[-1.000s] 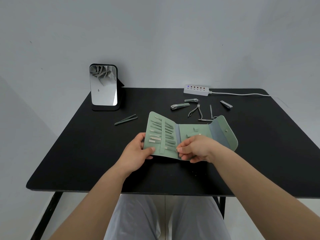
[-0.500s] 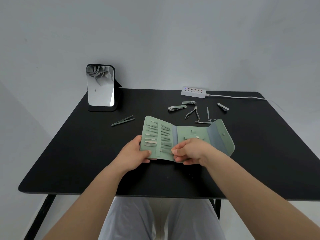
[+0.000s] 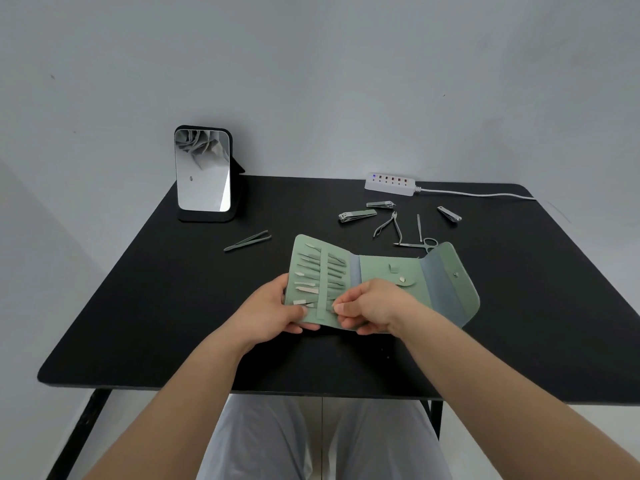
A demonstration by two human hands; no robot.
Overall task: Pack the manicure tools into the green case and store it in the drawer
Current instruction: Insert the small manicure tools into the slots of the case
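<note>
The green case (image 3: pixel 384 271) lies unfolded at the middle of the black table (image 3: pixel 138 306), with several slim tools held under the strap of its left panel. My left hand (image 3: pixel 273 311) grips the case's lower left corner. My right hand (image 3: pixel 370 306) pinches a small tool at the bottom of that left panel. Loose on the table behind the case lie tweezers (image 3: pixel 247 241), three nail clippers (image 3: pixel 356 215) (image 3: pixel 380 204) (image 3: pixel 449 214), a cuticle nipper (image 3: pixel 389 228), a thin pick (image 3: pixel 419 227) and small scissors (image 3: pixel 417 242). No drawer is in view.
A standing mirror (image 3: pixel 203 170) is at the back left of the table. A white power strip (image 3: pixel 390 183) with its cord lies at the back edge. My lap shows under the front edge.
The case has stayed in my hands. My right hand's fingertips have shifted slightly left onto the bottom row of the left panel. The view has tilted a little.
</note>
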